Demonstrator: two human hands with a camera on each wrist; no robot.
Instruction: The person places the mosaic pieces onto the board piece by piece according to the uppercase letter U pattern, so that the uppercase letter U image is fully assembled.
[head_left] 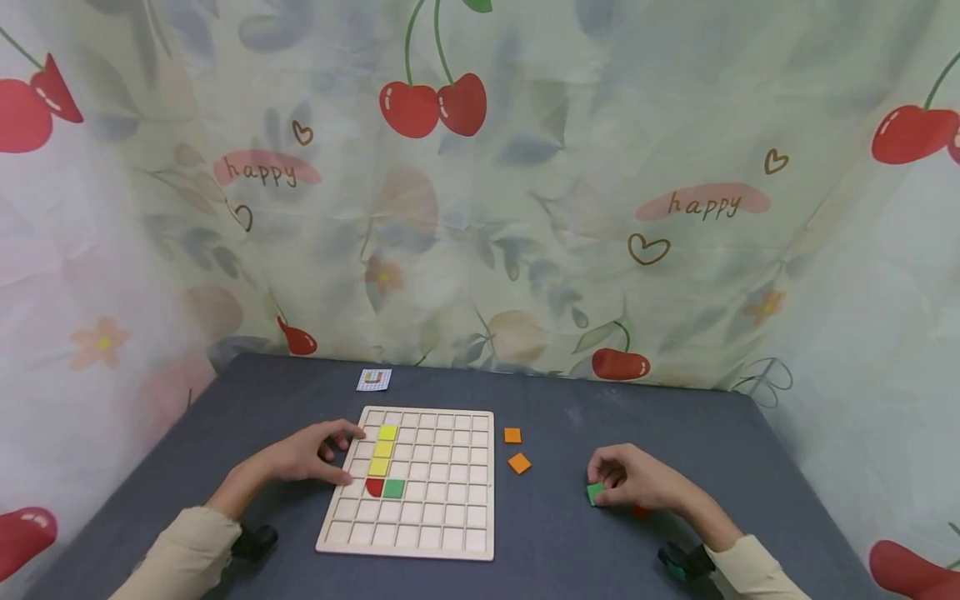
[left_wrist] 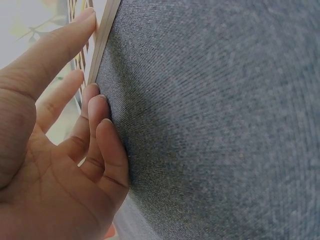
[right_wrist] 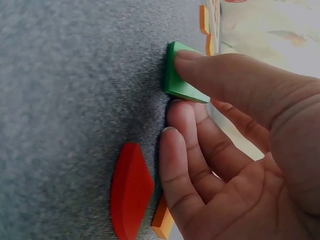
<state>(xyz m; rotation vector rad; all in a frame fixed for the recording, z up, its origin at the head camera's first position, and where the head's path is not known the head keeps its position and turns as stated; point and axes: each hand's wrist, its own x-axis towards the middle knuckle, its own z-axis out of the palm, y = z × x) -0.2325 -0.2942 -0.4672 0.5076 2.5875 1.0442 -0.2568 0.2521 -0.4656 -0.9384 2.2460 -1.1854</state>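
A pale wooden grid board (head_left: 454, 475) lies on the dark cloth. My left hand (head_left: 303, 457) rests at its left side, thumb and fingertips touching the edge with the fingers loosely bent; the left wrist view shows nothing in the palm. On the board, a column of yellow square tiles (head_left: 382, 450) sits above a red round-edged tile (head_left: 374, 487), which has a green square tile (head_left: 393, 488) on its right. Over to the right, my right hand (head_left: 637, 479) pinches another green tile (right_wrist: 175, 80) at the cloth, the thumb lying on its face.
Two orange square tiles (head_left: 519, 463) lie just right of the board. A red tile (right_wrist: 131, 192) and an orange tile (right_wrist: 162, 217) are beside my right fingers. Behind the board lies a small pattern card (head_left: 373, 380). A printed curtain (head_left: 517, 250) hangs behind the table.
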